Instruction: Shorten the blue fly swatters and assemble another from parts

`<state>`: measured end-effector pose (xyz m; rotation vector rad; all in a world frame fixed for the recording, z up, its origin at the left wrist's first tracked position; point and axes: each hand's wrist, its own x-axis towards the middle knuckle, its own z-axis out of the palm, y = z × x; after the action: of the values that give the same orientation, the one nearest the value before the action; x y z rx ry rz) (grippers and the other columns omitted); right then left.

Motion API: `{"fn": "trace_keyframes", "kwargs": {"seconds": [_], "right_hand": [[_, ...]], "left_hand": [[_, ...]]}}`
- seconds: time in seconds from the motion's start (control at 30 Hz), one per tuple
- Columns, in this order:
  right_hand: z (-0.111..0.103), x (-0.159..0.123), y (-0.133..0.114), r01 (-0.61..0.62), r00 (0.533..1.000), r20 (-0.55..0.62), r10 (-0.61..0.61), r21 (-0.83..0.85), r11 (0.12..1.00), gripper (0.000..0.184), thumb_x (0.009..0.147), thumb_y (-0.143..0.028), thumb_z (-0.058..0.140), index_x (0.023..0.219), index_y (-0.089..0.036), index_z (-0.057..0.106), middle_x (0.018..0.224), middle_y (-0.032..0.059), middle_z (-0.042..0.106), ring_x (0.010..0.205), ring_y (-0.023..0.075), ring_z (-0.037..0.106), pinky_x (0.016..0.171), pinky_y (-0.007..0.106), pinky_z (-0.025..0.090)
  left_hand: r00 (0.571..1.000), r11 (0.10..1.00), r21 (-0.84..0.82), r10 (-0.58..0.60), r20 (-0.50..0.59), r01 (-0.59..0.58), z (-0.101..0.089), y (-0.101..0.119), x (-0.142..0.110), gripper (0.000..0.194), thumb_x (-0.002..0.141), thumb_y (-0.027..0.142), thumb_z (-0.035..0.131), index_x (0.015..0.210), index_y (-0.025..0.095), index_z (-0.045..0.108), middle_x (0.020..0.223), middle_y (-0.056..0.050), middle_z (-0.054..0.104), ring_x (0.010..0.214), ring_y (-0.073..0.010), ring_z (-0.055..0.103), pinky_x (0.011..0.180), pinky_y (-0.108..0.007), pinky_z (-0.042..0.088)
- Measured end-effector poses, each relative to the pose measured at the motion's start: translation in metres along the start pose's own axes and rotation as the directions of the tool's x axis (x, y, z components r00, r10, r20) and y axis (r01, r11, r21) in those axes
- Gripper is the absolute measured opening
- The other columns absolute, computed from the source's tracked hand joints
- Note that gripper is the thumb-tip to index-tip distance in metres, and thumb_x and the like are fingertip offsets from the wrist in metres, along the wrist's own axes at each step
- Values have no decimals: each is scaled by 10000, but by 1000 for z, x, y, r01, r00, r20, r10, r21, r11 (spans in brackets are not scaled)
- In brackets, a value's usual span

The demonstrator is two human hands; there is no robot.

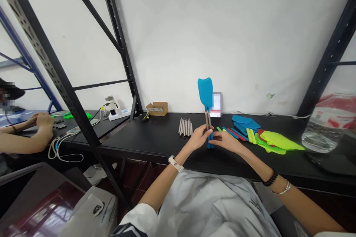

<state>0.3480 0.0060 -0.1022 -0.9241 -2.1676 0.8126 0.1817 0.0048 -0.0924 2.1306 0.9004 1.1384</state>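
Two blue fly swatters [205, 92] are held upright, side by side, over the black surface [155, 133]; the left hand [200, 136] grips them where metal meets handle, and the right hand [226, 142] pinches the handles. Loose metal rods [185, 127] lie leftward; coloured loose handles [249, 136], blue swatter heads [246, 121] and yellow-green swatter heads [280, 141] lie rightward.

A plain white wall [167, 29] with a few small smudges rises behind a long, flat black tabletop [133, 135]. A perforated black metal upright [118, 26] leans in on the left, joined by a thin black horizontal bar [102, 84]. A blue metal frame [26, 57] stands farther left. Dark red floor tiles [136, 178] show below. Soft light brightens the wall's middle.
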Motion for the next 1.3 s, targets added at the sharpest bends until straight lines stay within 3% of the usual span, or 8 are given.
{"fn": "trace_keyframes", "kwargs": {"seconds": [0.3, 0.73, 0.97, 1.3], "right_hand": [[-6, -2, 4, 19, 999, 53, -13, -125, 992, 300, 747, -444, 555, 768, -152, 615, 720, 32, 606, 668, 172, 543, 591, 264, 401], [-9, -2, 6, 2, 995, 95, 12, -140, 990, 305, 703, -463, 605, 738, -161, 632, 681, 35, 597, 637, 173, 559, 572, 274, 422], [-9, -2, 4, -30, 995, 92, 46, -168, 985, 378, 678, -532, 609, 736, -160, 642, 689, 46, 608, 630, 181, 563, 568, 285, 423], [-8, -3, 0, -28, 994, 100, 46, -175, 984, 388, 691, -537, 598, 748, -155, 646, 692, 50, 614, 628, 184, 563, 560, 283, 416]], "left_hand": [[999, 1000, 25, -14, 46, 13, 1, 2, -1, 259, 821, 283, 473, 1015, 129, 551, 999, -87, 591, 853, -171, 558, 689, -266, 452], [993, 993, -89, -72, 96, 81, 0, 0, 0, 259, 761, 276, 571, 950, 99, 580, 951, -101, 633, 847, -189, 594, 742, -288, 466], [990, 994, 32, -105, 96, 102, -3, 2, 0, 253, 736, 341, 596, 843, 112, 608, 809, -58, 637, 752, -175, 579, 670, -264, 451], [991, 996, 47, -80, 105, 76, -4, -2, 0, 248, 730, 350, 594, 786, 109, 593, 754, -50, 620, 706, -158, 569, 623, -240, 439]]}}
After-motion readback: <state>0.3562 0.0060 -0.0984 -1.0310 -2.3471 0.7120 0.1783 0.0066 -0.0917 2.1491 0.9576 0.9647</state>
